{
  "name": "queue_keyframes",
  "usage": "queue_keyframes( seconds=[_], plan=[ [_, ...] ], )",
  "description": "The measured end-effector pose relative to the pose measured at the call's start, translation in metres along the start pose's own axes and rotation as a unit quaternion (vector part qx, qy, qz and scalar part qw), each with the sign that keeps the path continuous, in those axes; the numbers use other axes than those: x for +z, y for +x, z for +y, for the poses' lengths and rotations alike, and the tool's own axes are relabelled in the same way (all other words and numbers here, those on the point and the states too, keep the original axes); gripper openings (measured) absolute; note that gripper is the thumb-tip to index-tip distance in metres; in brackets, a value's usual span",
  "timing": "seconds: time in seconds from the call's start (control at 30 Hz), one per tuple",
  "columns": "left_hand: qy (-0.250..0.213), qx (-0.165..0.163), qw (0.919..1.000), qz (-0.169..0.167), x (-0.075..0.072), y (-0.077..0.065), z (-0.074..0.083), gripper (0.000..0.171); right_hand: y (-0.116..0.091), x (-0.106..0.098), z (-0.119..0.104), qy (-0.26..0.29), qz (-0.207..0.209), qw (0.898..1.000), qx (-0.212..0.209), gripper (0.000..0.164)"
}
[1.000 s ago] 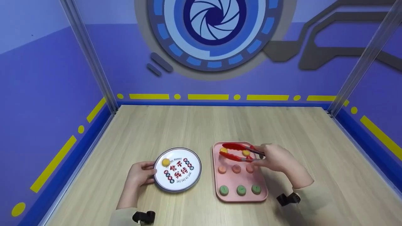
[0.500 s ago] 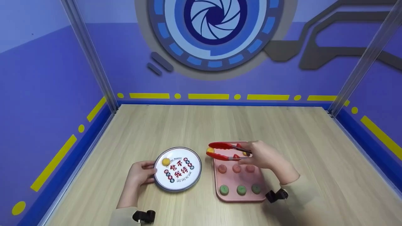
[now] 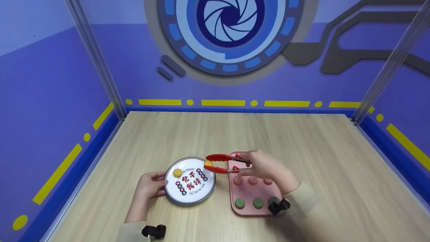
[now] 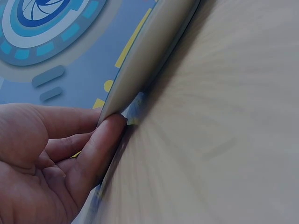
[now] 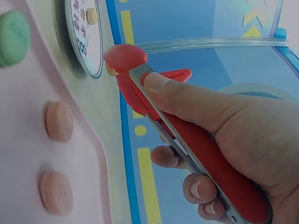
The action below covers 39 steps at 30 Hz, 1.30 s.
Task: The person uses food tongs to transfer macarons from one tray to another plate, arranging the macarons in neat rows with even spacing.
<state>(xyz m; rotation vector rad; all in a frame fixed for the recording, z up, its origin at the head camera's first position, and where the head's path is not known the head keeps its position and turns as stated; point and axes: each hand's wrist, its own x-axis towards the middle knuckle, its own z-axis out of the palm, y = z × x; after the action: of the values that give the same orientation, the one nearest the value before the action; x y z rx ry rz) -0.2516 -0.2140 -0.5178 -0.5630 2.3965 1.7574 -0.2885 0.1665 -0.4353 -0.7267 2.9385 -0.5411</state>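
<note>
Nearest us, green rounds line the pink tray — a black wrist device partly hides one — with pink rounds behind. Our left hand pinches the plate, which bears a yellow round. Our right hand curls its fingers around red tongs gripping another yellow round at the plate's right edge. Beyond stands a purple wall.

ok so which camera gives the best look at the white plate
The head view: nearly all of the white plate shows from above, printed face included. The left wrist view has it edge-on, that face hidden; the right wrist view catches only part of it, slanted and cut off at the top.
</note>
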Motion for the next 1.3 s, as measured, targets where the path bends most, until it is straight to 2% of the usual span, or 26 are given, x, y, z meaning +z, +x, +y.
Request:
queue_keyframes(
  seconds=[0.23, 0.43, 0.7, 1.0, 1.3],
  plan=[
    [0.003, 0.007, 1.0, -0.004, 0.0, 0.0, 0.0, 0.044, 0.012, 0.008, -0.012, -0.04, 0.008, 0.999, -0.024, 0.054],
    [0.005, 0.02, 0.9998, -0.003, 0.0, -0.001, -0.001, 0.044, 0.022, 0.016, -0.022, -0.037, -0.008, 0.999, -0.036, 0.054],
    [0.005, 0.018, 0.9998, -0.005, 0.0, 0.001, -0.001, 0.043, 0.033, 0.028, -0.036, -0.03, -0.034, 0.999, -0.016, 0.067],
    [0.008, 0.022, 0.9997, -0.005, 0.0, 0.0, 0.0, 0.044, 0.045, 0.04, -0.041, -0.041, -0.042, 0.998, -0.011, 0.066],
    [0.002, 0.02, 0.9998, -0.001, 0.0, -0.001, -0.001, 0.043, 0.048, 0.043, -0.043, -0.039, -0.047, 0.998, 0.009, 0.068]
  ],
)
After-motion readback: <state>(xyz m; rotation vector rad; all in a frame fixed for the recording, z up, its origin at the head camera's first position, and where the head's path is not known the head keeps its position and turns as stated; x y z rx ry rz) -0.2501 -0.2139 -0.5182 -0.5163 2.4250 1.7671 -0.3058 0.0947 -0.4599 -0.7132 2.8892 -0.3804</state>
